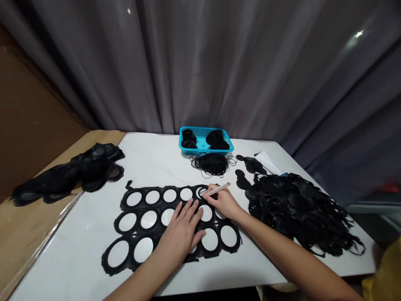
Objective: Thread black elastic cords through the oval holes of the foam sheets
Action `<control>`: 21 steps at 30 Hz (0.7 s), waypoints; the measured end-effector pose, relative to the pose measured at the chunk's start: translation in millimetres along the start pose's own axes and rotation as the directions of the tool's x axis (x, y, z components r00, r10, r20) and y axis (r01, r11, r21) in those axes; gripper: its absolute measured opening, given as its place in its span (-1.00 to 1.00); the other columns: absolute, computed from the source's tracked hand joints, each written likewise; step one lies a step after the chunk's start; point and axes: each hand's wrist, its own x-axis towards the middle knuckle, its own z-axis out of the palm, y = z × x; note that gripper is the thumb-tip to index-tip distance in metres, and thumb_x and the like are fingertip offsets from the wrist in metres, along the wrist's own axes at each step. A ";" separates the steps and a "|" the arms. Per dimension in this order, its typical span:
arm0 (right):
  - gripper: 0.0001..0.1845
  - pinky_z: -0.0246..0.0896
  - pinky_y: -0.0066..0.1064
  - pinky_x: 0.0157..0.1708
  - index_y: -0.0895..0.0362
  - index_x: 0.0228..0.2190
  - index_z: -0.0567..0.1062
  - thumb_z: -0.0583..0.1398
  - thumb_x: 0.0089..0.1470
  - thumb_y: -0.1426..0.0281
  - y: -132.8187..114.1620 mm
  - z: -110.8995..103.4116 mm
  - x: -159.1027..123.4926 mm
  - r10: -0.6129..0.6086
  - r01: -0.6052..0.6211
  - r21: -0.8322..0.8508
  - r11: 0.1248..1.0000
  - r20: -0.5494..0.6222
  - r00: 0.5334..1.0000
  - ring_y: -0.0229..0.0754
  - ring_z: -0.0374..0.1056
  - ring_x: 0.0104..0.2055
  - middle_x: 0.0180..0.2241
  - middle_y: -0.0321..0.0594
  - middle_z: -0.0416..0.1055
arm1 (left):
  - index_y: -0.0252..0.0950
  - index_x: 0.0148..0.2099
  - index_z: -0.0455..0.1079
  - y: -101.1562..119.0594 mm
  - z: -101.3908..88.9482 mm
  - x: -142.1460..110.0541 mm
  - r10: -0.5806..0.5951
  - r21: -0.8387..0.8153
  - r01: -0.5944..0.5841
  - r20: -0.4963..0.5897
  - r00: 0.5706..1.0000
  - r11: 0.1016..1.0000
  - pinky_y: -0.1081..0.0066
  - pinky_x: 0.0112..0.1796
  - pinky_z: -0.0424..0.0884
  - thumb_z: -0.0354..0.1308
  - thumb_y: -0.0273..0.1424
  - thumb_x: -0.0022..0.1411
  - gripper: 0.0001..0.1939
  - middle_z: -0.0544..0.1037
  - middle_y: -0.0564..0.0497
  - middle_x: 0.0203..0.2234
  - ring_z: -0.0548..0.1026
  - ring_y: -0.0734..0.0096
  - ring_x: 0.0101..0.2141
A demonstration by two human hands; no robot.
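Note:
A black sheet [142, 207] with rows of large round holes lies flat, and the white tabletop shows through the holes. My left hand [183, 228] presses on its middle with the fingers spread, covering some of the holes. My right hand [223, 203] grips a slim white pen-like tool [220, 188]; its tip is hidden by my fingers. These fingers rest at a hole near the sheet's upper right, where a thin dark curved strip shows inside the hole.
Beyond the sheet stand a blue basket [205, 152] with black pieces and a heap of thin black rings [212, 164]. Right lies a large pile of black scraps [294, 209], with black discs [242, 179] beside it. Left, a bundled black sheet [75, 173] lies partly on cardboard [37, 238].

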 end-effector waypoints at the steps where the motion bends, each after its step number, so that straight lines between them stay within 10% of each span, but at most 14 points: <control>1: -0.85 0.26 -0.33 -0.16 0.09 -0.43 0.42 0.18 0.18 0.35 0.6 0.2 0.1 0.002 -0.002 0.020 1.000 0.002 1.000 -0.14 0.45 -0.20 -0.28 -0.24 0.56 | -0.29 0.28 0.24 -1.1 2.3 0.2 0.004 0.002 -0.004 0.007 1.000 1.000 -0.07 0.21 0.19 0.14 -0.21 0.36 -0.48 0.29 -0.21 0.28 0.22 0.02 0.29; 21: -0.91 0.27 -0.27 -0.09 0.08 -0.35 0.49 0.18 0.20 0.39 6.9 0.1 -2.4 -0.056 0.056 -0.020 0.998 -0.008 0.998 -0.12 0.43 -0.15 -0.28 -0.24 0.54 | -0.25 0.33 0.18 -0.7 5.7 -4.4 0.002 -0.023 -0.001 0.017 1.000 1.000 -0.05 0.23 0.15 0.11 -0.27 0.37 -0.46 0.24 -0.19 0.31 0.20 0.05 0.30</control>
